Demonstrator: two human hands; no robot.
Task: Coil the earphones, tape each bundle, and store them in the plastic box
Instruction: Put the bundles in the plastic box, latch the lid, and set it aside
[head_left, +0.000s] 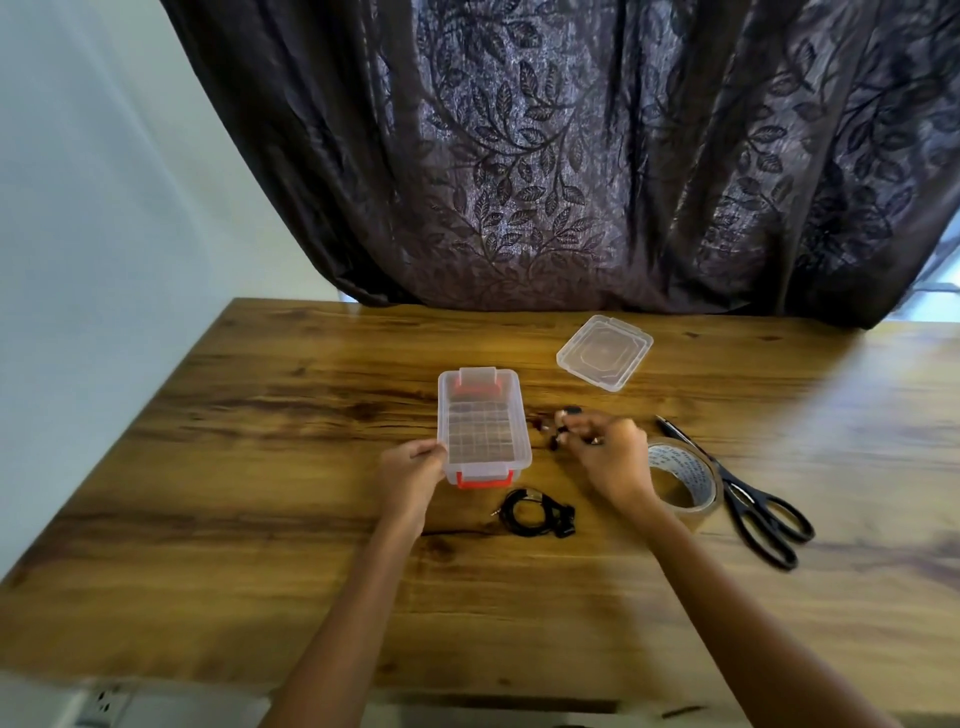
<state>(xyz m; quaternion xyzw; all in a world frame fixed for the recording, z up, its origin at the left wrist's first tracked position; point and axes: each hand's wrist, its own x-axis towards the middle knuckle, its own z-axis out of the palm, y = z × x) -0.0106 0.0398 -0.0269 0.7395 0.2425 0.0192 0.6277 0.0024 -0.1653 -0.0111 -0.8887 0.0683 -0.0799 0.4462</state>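
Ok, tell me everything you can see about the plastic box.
The plastic box is a clear, rectangular tub with orange-red latches at both short ends. It stands open and upright on the wooden table, a grid showing on its floor, nothing visible inside. The left hand grips its near left corner.

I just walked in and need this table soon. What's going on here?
A person is packing earphones. The left hand grips the near corner of the open plastic box, while the right hand pinches a dark earphone set just right of it. Another coiled bundle lies on the table in front of the box. The lid, tape roll and scissors sit to the right.
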